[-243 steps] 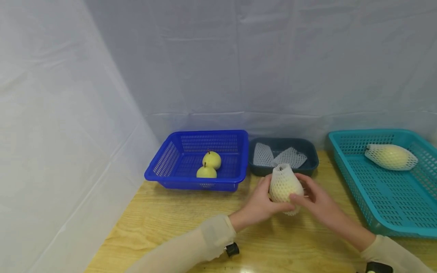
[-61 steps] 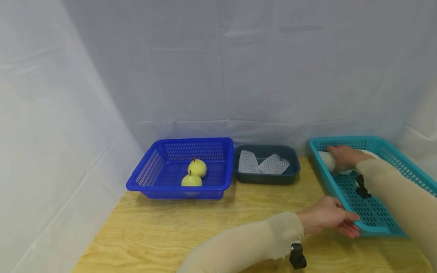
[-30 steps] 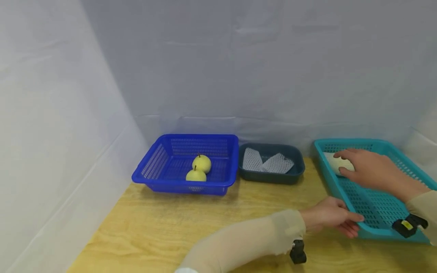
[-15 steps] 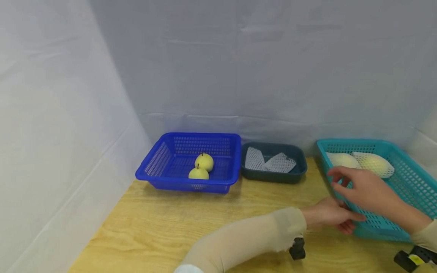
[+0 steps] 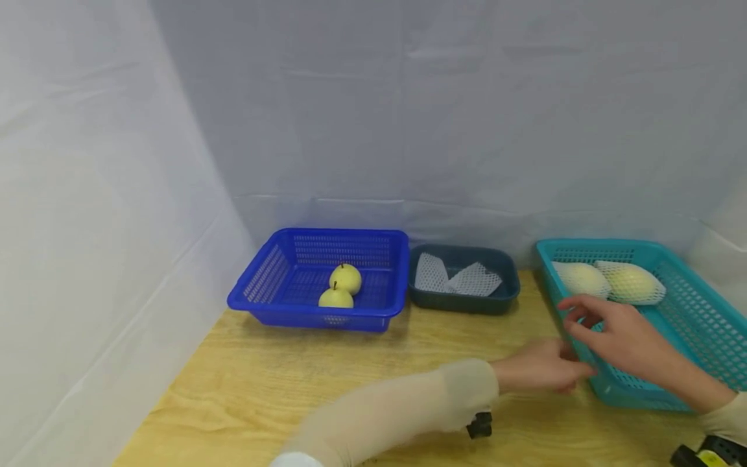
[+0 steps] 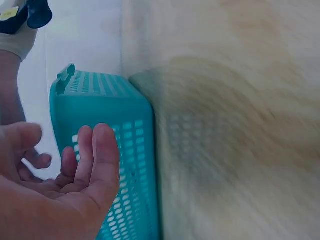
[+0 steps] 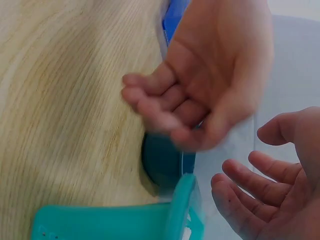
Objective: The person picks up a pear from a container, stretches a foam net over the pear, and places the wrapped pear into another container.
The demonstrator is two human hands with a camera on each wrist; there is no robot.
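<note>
In the head view my left hand (image 5: 543, 366), blurred by motion, is beside the near left corner of the teal basket (image 5: 709, 318). Its fingers are loosely bent and hold nothing, as the left wrist view also shows of that hand (image 6: 85, 185). Over the basket's left side hovers my right hand (image 5: 627, 334), fingers relaxed and nothing in them; in the right wrist view this hand (image 7: 270, 190) is at lower right. Two pears in white foam nets, a left one (image 5: 583, 280) and a right one (image 5: 633, 284), lie side by side in the basket's far left part.
A blue basket (image 5: 300, 285) at left has two bare yellow pears, a rear one (image 5: 345, 279) and a front one (image 5: 336, 298). Between the baskets sits a dark green tub (image 5: 461, 303) with white foam nets (image 5: 475, 280). White sheeting (image 5: 455, 130) stands behind the wooden table (image 5: 303, 363).
The right hand has let go of the second netted pear in the teal basket and drawn back toward me. My left hand has left the basket's rim and shifted left.
</note>
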